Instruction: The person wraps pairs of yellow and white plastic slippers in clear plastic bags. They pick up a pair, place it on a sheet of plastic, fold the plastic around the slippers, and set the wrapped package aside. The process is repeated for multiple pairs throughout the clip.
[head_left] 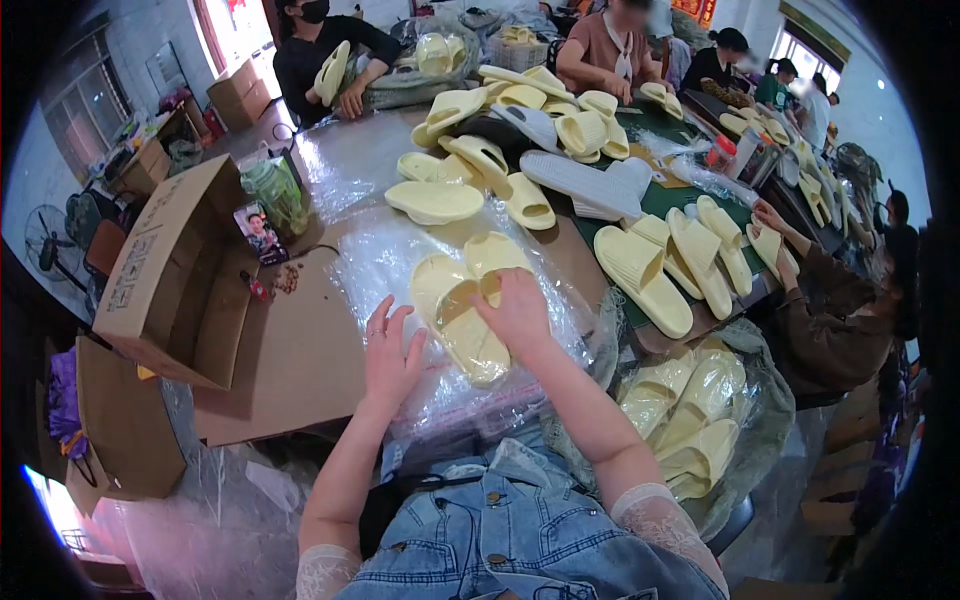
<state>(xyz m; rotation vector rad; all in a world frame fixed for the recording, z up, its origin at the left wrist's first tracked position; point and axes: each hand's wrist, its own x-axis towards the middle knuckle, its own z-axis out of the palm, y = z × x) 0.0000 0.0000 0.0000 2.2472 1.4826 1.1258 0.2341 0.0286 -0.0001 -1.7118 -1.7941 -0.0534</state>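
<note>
Clear plastic bags cover the counter where I press my right hand, grip closed on a yellow slipper pair. My left hand lies open on the film; I judge the slippers could slide on it.

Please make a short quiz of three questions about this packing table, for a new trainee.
1. True or false: the right hand rests on a pair of pale yellow slippers.
2. What lies directly under that pair? A) a blue cloth B) a stack of clear plastic bags C) a metal tray
3. Fill in: the left hand lies flat, fingers spread, on the ____ beside the pair.

Key:
1. True.
2. B.
3. Clear plastic bags. An open cardboard box stands further to the left.
</note>
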